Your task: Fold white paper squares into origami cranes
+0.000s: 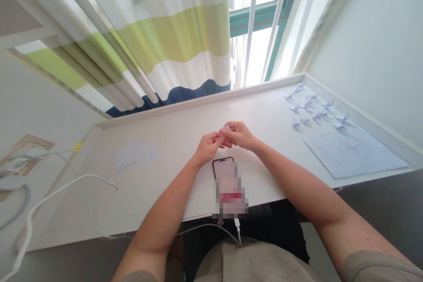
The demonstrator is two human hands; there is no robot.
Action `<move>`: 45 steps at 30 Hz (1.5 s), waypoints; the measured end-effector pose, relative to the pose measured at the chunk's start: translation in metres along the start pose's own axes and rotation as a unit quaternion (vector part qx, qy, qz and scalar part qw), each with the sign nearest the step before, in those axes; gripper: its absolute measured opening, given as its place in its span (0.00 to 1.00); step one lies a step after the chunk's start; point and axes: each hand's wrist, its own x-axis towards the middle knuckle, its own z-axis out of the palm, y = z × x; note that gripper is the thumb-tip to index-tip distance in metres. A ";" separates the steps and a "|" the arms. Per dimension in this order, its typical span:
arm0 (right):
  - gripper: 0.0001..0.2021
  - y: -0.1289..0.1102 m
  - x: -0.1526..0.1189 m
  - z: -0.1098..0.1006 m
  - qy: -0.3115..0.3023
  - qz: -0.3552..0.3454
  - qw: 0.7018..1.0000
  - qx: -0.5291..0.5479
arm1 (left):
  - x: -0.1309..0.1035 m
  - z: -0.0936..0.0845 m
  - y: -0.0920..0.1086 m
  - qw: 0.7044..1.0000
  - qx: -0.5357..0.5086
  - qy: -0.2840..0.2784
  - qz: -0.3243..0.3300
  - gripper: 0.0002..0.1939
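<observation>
Through the head camera I see the small white paper [226,128], too covered to tell its long axis or pointing, pinched by the left hand [209,146] and right hand [240,135] above the middle of the desk [178,136], beyond the near-edge phone [228,185], folded paper figures [320,116] towards the far right corner.

Small whitish paper piece [226,128], mostly covered by fingers, held between both hands [209,146]

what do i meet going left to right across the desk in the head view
Loose white papers, left hand, right hand, folded paper shapes.
</observation>
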 end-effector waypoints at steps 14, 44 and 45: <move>0.35 -0.002 0.002 0.007 -0.028 -0.046 0.998 -0.037 | -0.017 0.009 0.024 0.989 0.029 0.129 -0.066 0.26; 0.25 0.019 -0.068 -0.042 -0.167 -0.018 0.947 -0.274 | -0.036 0.026 -0.021 0.948 -0.057 0.309 0.056 0.18; 0.23 0.021 -0.070 -0.039 -0.148 -0.023 0.949 -0.276 | -0.036 0.028 -0.021 0.946 -0.071 0.311 0.053 0.18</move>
